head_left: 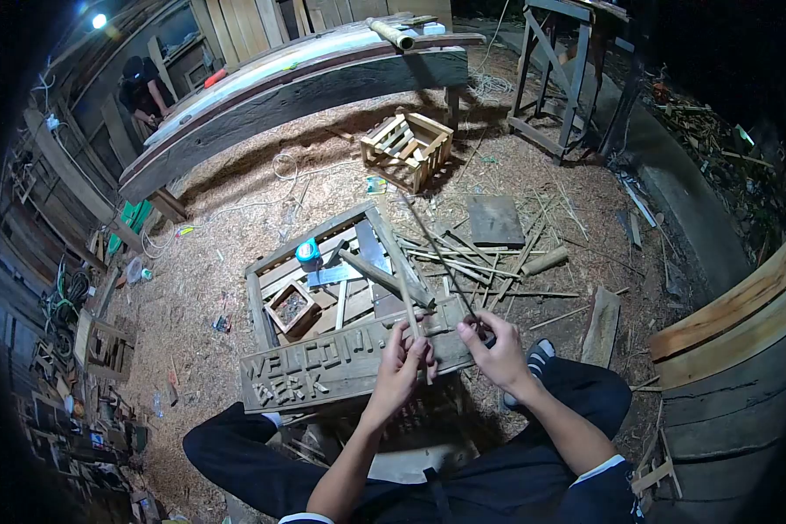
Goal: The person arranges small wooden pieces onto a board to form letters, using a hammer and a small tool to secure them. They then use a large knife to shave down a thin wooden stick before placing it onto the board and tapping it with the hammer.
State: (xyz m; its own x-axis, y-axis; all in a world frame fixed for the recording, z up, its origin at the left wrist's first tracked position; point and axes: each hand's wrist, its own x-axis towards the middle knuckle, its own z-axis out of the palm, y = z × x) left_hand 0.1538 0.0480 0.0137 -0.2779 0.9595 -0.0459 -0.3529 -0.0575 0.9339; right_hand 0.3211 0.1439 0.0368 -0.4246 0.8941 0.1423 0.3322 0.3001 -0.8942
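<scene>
My left hand (pixel 399 367) is closed round a thin pale wooden stick (pixel 409 301), which points up and away over the board. Beside it, my right hand (pixel 492 349) grips a long, thin, dark strip (pixel 437 247), slanting up to the left; its kind I cannot tell. Under both hands lies a wooden sign board (pixel 358 374) with raised letters made of small wood pieces, reading "WELCOM" on top and "BERK" below. Just beyond it, a hammer (pixel 377 278) rests across a slatted wooden frame (pixel 256 301), along with a blue tape measure (pixel 308 253) and a small wooden box (pixel 293 307).
Loose sticks (pixel 506 258) and a square board (pixel 495 220) lie on the shavings-covered floor. Further off are a slatted crate (pixel 408 148), a long workbench (pixel 297 92) and a wooden stand (pixel 559 83). Another person (pixel 144 92) crouches at the bench's far left.
</scene>
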